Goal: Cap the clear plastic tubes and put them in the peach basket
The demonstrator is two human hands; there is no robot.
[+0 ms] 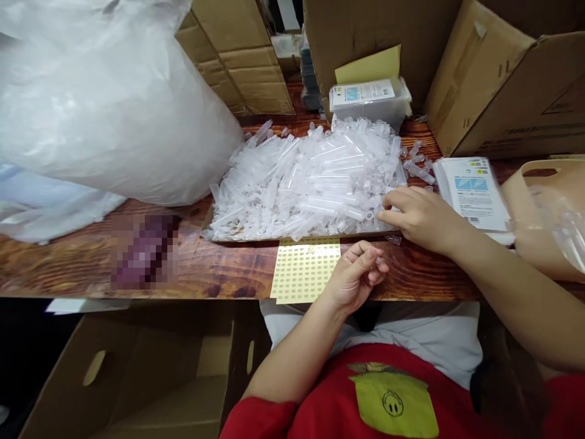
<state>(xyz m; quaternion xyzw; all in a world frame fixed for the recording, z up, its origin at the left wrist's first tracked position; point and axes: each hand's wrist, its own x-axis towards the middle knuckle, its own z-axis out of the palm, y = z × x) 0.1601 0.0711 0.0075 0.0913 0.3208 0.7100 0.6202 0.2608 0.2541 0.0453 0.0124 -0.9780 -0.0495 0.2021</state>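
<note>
A heap of small translucent plastic tubes (pixel 315 177) and clear pieces fills a shallow cardboard tray (pixel 247 238) on the wooden table. At the tray's right end, my right hand (pixel 418 219) touches the heap with its fingertips, the fingers bent and slightly apart; nothing shows clearly between them. In front of the tray my left hand (pixel 359 274) is closed, palm partly up, around a small clear plastic piece (pixel 379 260) mostly hidden by the fingers. A yellow sheet of small round stickers (pixel 301 274) lies beside it, partly under the tray's front edge.
A big white plastic bag (pixel 114 103) bulges at the left, near a blurred purple object (pixel 145 251). Printed card packs (pixel 478 192) lie at right, with another stack (pixel 365 97) behind the heap. Cardboard boxes (pixel 507 91) stand behind; an open box (pixel 150 378) sits below the table.
</note>
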